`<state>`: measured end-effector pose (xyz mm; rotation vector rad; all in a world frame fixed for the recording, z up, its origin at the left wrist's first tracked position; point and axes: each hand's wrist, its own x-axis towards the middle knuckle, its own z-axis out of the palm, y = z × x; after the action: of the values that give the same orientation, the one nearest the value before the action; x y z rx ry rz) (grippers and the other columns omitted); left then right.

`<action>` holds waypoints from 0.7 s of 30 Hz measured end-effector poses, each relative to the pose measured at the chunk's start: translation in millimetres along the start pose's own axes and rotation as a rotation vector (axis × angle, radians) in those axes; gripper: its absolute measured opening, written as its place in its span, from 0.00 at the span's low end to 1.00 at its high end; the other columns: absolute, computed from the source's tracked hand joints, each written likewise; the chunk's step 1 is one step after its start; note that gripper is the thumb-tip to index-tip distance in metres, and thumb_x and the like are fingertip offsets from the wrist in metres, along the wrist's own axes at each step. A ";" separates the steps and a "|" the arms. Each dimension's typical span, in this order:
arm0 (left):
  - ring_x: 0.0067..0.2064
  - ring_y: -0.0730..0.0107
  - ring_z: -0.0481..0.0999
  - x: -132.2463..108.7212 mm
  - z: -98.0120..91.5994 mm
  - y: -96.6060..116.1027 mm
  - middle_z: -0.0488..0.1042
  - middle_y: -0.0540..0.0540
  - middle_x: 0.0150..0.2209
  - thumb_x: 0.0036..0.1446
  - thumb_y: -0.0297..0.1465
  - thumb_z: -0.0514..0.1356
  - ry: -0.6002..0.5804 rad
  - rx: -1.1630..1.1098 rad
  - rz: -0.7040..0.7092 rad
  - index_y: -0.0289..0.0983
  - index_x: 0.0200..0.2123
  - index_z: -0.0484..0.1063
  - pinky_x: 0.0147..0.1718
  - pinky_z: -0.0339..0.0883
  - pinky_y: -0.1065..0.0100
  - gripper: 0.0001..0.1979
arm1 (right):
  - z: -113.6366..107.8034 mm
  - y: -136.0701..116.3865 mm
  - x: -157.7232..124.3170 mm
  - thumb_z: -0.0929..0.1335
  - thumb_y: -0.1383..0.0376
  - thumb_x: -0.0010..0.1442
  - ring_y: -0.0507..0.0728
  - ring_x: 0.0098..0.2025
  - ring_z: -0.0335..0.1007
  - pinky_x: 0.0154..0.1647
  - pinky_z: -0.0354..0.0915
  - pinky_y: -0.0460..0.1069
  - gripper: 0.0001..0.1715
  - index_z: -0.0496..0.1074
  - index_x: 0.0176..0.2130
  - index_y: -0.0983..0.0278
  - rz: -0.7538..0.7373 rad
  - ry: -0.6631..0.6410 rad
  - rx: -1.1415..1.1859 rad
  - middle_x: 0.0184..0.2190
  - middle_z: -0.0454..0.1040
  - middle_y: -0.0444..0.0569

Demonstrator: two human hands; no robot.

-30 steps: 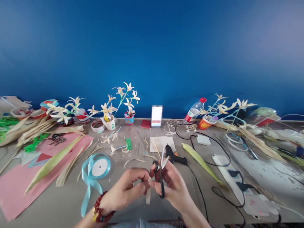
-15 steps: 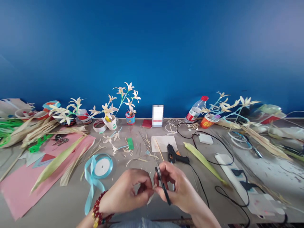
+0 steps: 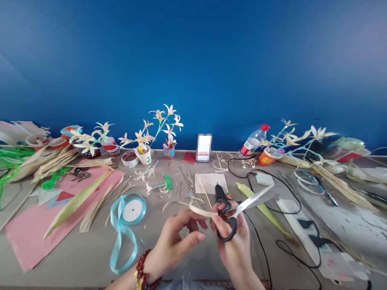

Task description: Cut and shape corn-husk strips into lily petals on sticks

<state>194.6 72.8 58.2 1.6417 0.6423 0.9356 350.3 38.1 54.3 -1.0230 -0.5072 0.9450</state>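
Observation:
Black-handled scissors (image 3: 253,200) are in my right hand (image 3: 237,241), their blades slightly apart and pointing up to the right. Between the fingertips of that same hand is a thin pale husk strip (image 3: 200,211), curling out to the left. My left hand (image 3: 178,239) is just left of the strip, fingers apart and holding nothing. A red bead bracelet circles my left wrist. Beyond my right hand, a black glue gun (image 3: 221,191) is partly hidden behind the scissors and fingers. Blue ribbon (image 3: 128,247) trails from its spool (image 3: 133,210) to the left of my left hand.
Husk flowers stand in cups (image 3: 143,155) along the blue wall. A white power strip (image 3: 298,229) and black cords lie right. Pink paper (image 3: 27,241) with a green husk (image 3: 72,209) lies left. Husk scraps litter the middle, and a bottle (image 3: 254,141) leans at the back.
My hands were together at the front; now they are apart. The scissors have swung round to point right, and the husk strip shows at my right fingertips. My left fingers have opened.

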 end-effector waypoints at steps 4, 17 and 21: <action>0.28 0.72 0.69 3.2 4.0 -10.3 0.72 0.47 0.26 0.63 0.36 0.59 0.190 -0.005 -0.057 0.35 0.29 0.72 0.31 0.64 0.71 0.13 | 1.9 13.6 -7.9 0.79 0.61 0.47 0.49 0.24 0.65 0.23 0.63 0.42 0.18 0.70 0.32 0.61 0.012 -0.134 -0.101 0.27 0.74 0.42; 0.31 0.71 0.69 4.7 -1.0 -11.3 0.73 0.47 0.28 0.64 0.36 0.57 0.178 -0.011 -0.125 0.35 0.29 0.72 0.33 0.64 0.71 0.14 | -3.8 17.7 -5.4 0.80 0.55 0.44 0.50 0.23 0.62 0.23 0.62 0.44 0.22 0.69 0.30 0.62 0.097 -0.238 -0.272 0.25 0.72 0.42; 0.29 0.72 0.68 7.5 -6.7 -8.8 0.71 0.48 0.27 0.63 0.38 0.58 0.204 -0.032 -0.174 0.35 0.29 0.71 0.30 0.63 0.72 0.14 | -15.0 21.3 -0.3 0.79 0.53 0.45 0.51 0.24 0.61 0.23 0.61 0.44 0.23 0.68 0.29 0.61 0.152 -0.319 -0.321 0.25 0.71 0.43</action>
<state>193.6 84.8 52.3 1.4474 0.8898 0.9876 352.4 34.6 28.6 -1.2168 -0.8774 1.1969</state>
